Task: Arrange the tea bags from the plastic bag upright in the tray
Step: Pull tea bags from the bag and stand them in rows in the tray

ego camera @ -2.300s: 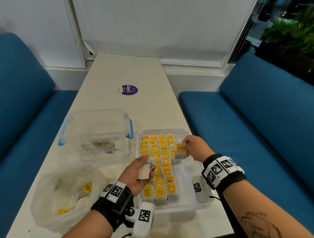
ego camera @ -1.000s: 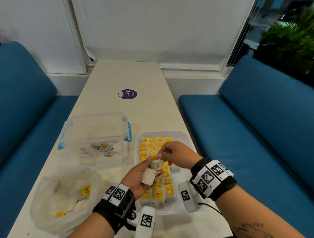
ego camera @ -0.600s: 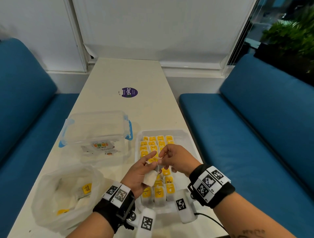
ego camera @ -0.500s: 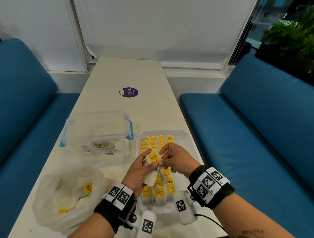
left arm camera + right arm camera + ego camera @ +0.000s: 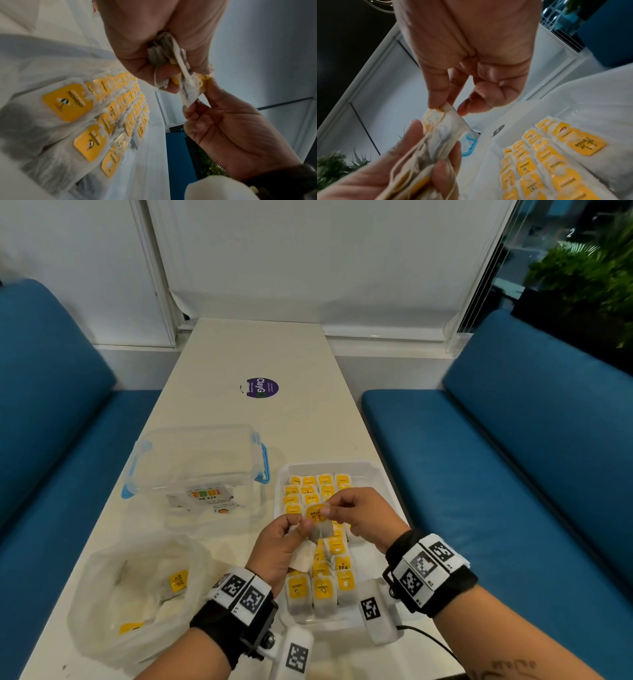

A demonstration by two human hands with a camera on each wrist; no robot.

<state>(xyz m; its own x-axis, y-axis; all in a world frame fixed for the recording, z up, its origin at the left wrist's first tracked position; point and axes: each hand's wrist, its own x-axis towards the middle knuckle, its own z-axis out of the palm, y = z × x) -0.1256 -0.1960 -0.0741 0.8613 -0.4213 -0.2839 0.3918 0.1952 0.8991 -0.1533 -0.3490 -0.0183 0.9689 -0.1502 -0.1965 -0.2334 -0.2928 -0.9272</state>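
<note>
Above the tray (image 5: 383,474), both hands have met: right hand (image 5: 363,517) now pinches the yellow-tagged tea bag (image 5: 317,513), left hand (image 5: 279,546) grips spare bags; tray's right strip bare.

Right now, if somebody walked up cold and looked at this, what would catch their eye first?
Probably the rows of white tea bags with bright yellow tags packed in the white plastic tray near the table's right edge. Just above them, the left hand grips a small bunch of tea bags while the right hand pinches one yellow-tagged bag. At near left sits a crumpled clear plastic bag holding a few more.
</note>
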